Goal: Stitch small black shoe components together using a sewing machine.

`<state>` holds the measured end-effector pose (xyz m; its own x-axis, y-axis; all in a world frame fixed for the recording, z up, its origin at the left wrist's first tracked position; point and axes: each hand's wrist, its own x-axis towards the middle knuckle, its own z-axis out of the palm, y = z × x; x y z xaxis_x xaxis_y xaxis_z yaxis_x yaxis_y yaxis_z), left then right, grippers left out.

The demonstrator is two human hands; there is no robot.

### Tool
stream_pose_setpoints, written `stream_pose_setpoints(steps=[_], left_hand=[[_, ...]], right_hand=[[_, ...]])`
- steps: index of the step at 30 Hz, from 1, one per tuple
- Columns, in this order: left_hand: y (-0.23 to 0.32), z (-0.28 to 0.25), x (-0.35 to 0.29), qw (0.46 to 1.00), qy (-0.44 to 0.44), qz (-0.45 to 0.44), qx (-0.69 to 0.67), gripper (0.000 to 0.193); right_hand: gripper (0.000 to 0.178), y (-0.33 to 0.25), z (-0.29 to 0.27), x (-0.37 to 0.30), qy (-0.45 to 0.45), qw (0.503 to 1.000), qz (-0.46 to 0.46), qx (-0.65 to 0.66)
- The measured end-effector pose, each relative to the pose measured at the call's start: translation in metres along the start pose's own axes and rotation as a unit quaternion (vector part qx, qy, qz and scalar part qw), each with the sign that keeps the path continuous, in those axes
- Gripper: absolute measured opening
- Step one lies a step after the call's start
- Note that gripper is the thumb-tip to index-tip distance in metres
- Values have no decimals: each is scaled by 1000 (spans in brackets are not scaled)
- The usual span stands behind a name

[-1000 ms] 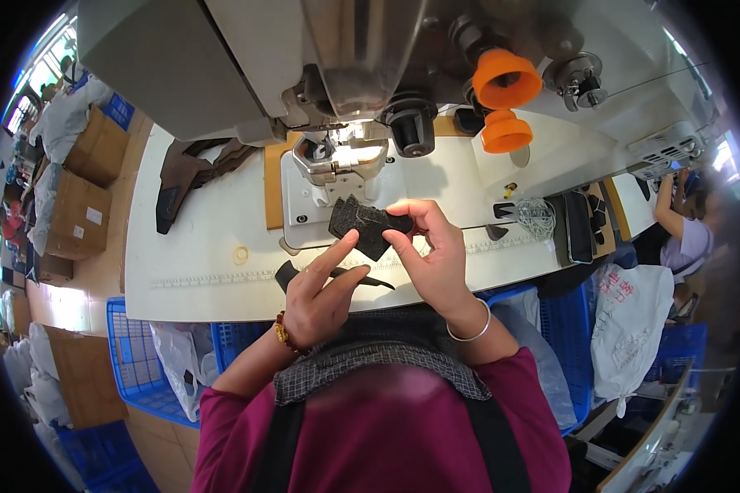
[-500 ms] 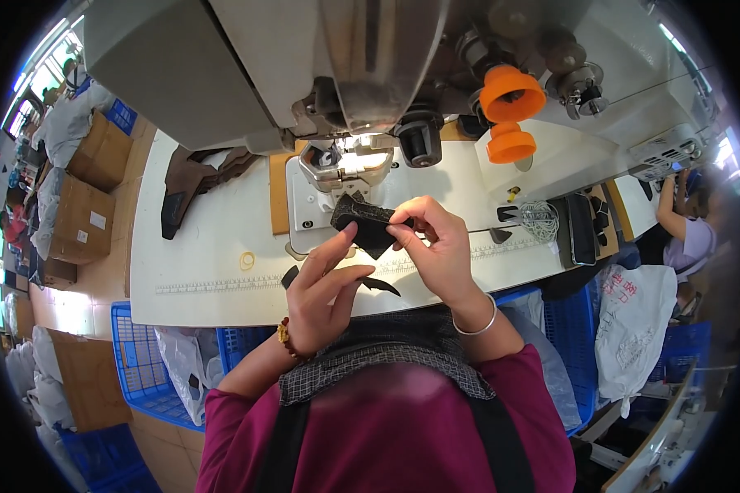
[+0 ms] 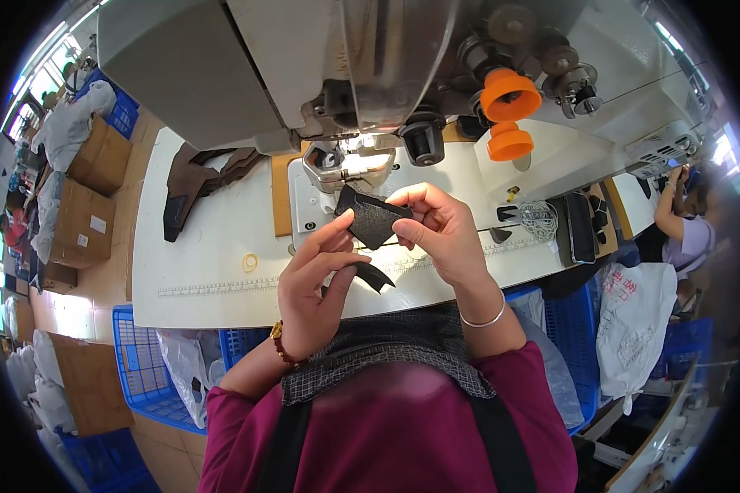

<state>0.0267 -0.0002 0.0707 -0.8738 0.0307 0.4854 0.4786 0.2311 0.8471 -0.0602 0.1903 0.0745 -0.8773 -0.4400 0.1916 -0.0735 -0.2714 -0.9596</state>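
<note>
in front of the sewing machine, over the white table: right hand pinches the dark piece at its right end, thumb against fingers. left hand touches the piece's left edge; dark strip projects beneath, grip on it undeterminable.

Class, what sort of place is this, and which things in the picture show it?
Probably a sewing workshop or small factory: what looks like an industrial sewing machine stands at the white worktable, dark cut pieces lie overlapping on its left, and cardboard boxes stand beyond.
</note>
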Motion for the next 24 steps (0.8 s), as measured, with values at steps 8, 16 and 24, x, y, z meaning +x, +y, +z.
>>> stream_pose_setpoints(steps=[8, 16, 24], left_hand=[[1, 1, -1, 1000, 25, 7, -4, 23], [4, 2, -3, 999, 21, 26, 23, 23], [3, 1, -7, 998, 24, 32, 52, 21]], right_hand=[[21, 1, 3, 1, 8, 1000, 6, 17], [21, 5, 1, 0, 2, 999, 14, 44], [15, 5, 4, -3, 8, 999, 27, 38]])
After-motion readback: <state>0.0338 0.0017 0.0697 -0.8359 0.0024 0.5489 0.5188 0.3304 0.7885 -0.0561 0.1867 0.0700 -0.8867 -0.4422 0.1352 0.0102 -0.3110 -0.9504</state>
